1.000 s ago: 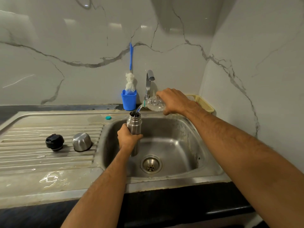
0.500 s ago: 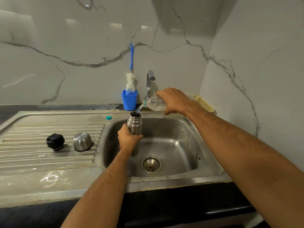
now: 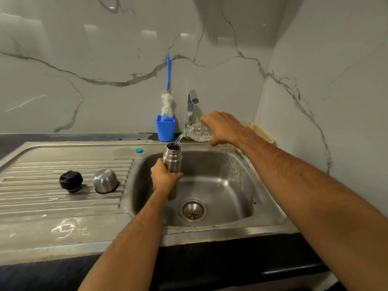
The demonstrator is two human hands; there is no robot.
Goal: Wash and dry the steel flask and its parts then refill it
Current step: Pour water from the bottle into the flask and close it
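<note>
over sink [image 3: 220, 228], steel flask [image 3: 172, 159] upright, mouth up

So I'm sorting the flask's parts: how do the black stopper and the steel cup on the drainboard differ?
The black stopper is dark and matte; the steel cup is shiny metal. The stopper looks smaller and lies further left; the cup sits mouth down, nearer the sink. Both rest on the ribbed drainboard, untouched.

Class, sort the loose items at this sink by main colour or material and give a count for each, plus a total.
Steel: 2, the flask and steel cup
Blue or teal: 3, the brush, blue holder, small cap
Black: 1, the stopper
Clear plastic: 1, the bottle
Total: 7
</note>
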